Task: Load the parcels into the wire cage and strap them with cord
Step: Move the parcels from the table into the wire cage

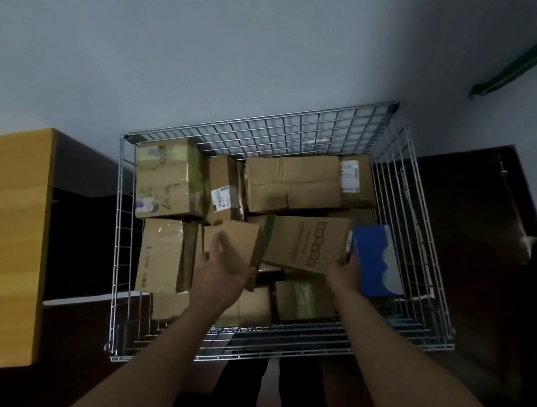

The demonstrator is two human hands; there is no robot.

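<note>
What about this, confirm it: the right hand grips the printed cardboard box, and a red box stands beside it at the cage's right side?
Not quite. The box beside the right hand is blue, not red, as the head view shows. The rest holds: that hand grips the printed cardboard box at the wire cage's right side.

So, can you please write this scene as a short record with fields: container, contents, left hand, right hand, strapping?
container: wire cage, open at the top
contents: many brown cardboard parcels, plus one blue box by the right wall
left hand: open, over a small brown parcel, contact unclear
right hand: gripping the near end of the printed parcel
strapping: no cord over the parcels yet
</note>
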